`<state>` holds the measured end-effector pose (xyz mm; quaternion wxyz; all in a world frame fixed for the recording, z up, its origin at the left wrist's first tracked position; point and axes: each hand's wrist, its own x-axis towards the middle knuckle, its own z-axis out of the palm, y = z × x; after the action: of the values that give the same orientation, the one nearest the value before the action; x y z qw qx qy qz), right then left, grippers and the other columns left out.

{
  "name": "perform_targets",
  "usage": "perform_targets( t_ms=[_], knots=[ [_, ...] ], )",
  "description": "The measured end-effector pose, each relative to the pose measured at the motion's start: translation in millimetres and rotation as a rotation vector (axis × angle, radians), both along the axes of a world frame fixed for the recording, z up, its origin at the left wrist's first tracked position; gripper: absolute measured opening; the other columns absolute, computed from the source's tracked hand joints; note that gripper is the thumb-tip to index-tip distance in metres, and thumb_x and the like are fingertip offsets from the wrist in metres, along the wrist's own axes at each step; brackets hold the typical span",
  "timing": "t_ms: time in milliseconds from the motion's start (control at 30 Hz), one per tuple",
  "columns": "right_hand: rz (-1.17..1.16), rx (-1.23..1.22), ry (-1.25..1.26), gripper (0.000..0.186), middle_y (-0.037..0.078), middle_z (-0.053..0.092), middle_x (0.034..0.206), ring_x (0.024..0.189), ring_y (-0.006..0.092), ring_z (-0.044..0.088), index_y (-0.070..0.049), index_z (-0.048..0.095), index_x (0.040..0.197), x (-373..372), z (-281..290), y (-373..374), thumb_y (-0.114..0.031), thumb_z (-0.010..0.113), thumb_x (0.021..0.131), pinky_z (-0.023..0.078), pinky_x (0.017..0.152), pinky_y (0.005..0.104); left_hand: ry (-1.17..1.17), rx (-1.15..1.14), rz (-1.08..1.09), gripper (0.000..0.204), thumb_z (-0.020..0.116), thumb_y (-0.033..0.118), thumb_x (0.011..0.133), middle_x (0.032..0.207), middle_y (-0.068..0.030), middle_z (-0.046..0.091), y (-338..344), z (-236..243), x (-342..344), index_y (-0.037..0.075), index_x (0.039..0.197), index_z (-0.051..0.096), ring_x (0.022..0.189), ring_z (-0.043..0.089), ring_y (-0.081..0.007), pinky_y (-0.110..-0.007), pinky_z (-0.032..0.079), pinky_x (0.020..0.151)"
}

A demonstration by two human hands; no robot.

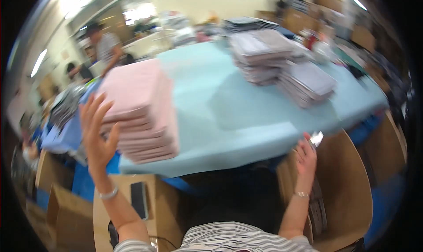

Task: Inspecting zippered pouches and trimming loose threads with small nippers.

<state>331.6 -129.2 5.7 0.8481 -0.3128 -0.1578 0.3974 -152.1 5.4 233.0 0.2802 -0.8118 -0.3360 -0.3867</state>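
My left hand is raised with its fingers spread, in front of the near left side of a tall stack of pink folded fabric. Whether it touches the stack I cannot tell. At the table's right front edge, my right hand is closed on a small shiny silver-white thing, too blurred to name. Under both is the table with a light blue cover. Farther back on it, to the right, stand piles of grey and lilac folded fabric, with a lower pile beside them.
An open cardboard box stands by my right forearm, with folded items inside. At my left, a dark phone lies on a brown carton. Another person works beyond the pink stack. Bottles and clutter crowd the far right.
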Motion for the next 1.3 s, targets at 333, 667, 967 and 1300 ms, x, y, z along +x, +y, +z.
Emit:
perform_targets(
  t_ms=[333,667,967,1300],
  knots=[
    [-0.574,-0.349,-0.731,0.025,0.001,0.062,0.076,0.061,0.0073,0.054,-0.006,0.064,0.106,125,62,71,-0.013,0.065,0.082,0.038,0.05,0.0235,-0.19,-0.739,-0.794,0.024,0.067,0.007,0.08,0.109,-0.0124,0.06,17,-150,212,0.005,0.104,0.063,0.103,0.057,-0.0287,-0.035,0.046,0.088],
    [-0.743,-0.638,-1.231,0.015,0.004,0.064,0.071,0.068,0.015,0.06,-0.006,0.063,0.088,161,65,108,-0.011,0.069,0.075,0.048,0.066,0.0306,-0.266,-1.099,-0.774,0.016,0.064,0.008,0.084,0.105,-0.01,0.063,41,-214,232,0.004,0.1,0.065,0.095,0.061,-0.0261,-0.032,0.049,0.08],
    [-0.484,-0.075,-0.688,0.009,-0.006,0.047,0.07,0.059,0.0027,0.041,-0.007,0.055,0.091,75,92,45,-0.003,0.06,0.086,0.033,0.053,0.0179,-0.342,-1.091,-0.734,0.022,0.063,0.008,0.085,0.101,-0.0114,0.063,42,-213,232,0.004,0.106,0.062,0.089,0.062,-0.0231,-0.029,0.049,0.078],
    [0.124,0.044,-0.785,0.013,-0.002,0.047,0.083,0.06,0.0035,0.039,-0.007,0.053,0.088,-16,53,-6,0.004,0.058,0.082,0.028,0.051,0.0187,-1.32,-2.188,-1.065,0.068,0.044,0.053,0.094,0.125,-0.0157,0.055,48,-214,222,-0.004,0.132,0.042,0.111,0.057,-0.0219,-0.034,0.048,0.092]
  ],
)
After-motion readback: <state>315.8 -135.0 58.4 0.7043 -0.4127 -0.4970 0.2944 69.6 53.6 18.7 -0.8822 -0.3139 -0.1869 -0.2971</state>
